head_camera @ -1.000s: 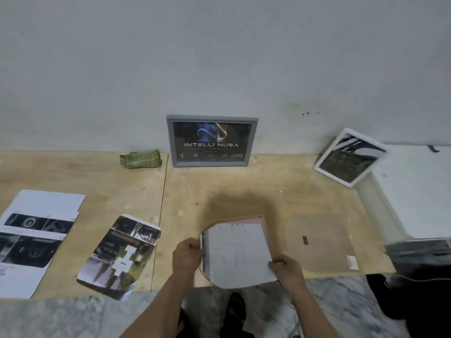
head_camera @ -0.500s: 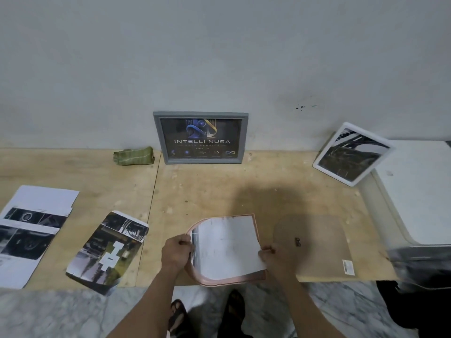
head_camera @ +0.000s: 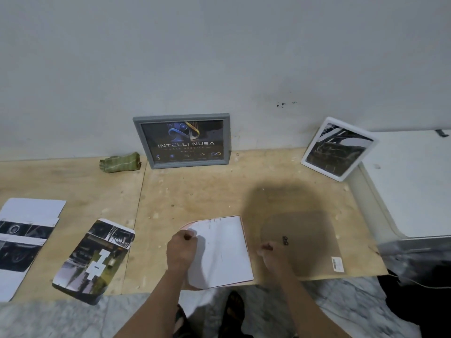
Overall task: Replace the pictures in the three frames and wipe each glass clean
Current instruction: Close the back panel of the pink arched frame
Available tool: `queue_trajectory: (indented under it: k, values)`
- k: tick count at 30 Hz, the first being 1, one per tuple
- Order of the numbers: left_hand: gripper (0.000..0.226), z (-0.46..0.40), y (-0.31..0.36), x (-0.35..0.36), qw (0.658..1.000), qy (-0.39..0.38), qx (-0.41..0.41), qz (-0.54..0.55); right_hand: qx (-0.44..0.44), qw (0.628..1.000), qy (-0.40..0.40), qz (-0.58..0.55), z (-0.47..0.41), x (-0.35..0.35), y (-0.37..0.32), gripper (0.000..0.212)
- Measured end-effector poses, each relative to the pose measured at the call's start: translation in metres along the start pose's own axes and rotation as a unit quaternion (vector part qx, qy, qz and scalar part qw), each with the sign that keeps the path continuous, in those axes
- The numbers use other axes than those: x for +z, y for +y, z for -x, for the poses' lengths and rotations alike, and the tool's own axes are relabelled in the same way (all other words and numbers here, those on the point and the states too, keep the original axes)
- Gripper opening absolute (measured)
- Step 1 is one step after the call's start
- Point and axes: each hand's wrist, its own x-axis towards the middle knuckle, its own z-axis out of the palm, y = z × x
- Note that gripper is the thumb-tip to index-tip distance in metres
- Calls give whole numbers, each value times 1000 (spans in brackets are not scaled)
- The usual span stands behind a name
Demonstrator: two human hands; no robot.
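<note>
Both hands work at the counter [head_camera: 195, 191] edge: the left hand [head_camera: 181, 250] pinches the white sheet [head_camera: 219, 250] lying on the pink frame [head_camera: 245, 240]; the right hand [head_camera: 274, 256] rests curled beside it on the backing board [head_camera: 307, 240], gripping nothing visible. Thin paper creases easily, so edges are probably safest.

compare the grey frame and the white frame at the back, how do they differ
The grey frame stands upright and square against the wall; the white frame leans tilted and turned at an angle beside the white box. The grey frame shows a dark poster with the words INTELLI NUSA; the white frame shows a dark picture without readable words. Both hold a picture and stand on the wooden board.
</note>
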Motion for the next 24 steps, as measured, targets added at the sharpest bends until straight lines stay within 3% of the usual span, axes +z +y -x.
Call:
queue_trajectory:
  k: [4, 7, 9, 12, 17, 23, 24]
  values:
    - [12, 14, 40, 42, 996, -64, 56, -18, 30, 998, 43, -25, -10, -45, 13, 8]
    - [9, 28, 69, 78, 985, -148, 82, -17, 24, 986, 101, 127, -23, -88, 41, 15]
    - [14, 33, 80, 104, 973, -222, 55, 7, 20, 968, 119, 219, -29, -115, 63, 26]
    - [14, 44, 94, 133, 957, -290, 10, -3, 28, 951, 142, 273, -36, -145, 83, 34]
    - [20, 64, 105, 155, 962, -223, 40, -152, 52, 963, 121, 234, -52, -161, 103, 23]
    - [12, 57, 107, 156, 976, -188, 12, -111, 107, 984, 145, 10, -50, -164, 102, 8]
    - [15, 50, 104, 154, 980, -181, -1, -84, 105, 983, 145, -34, -47, -166, 102, 13]
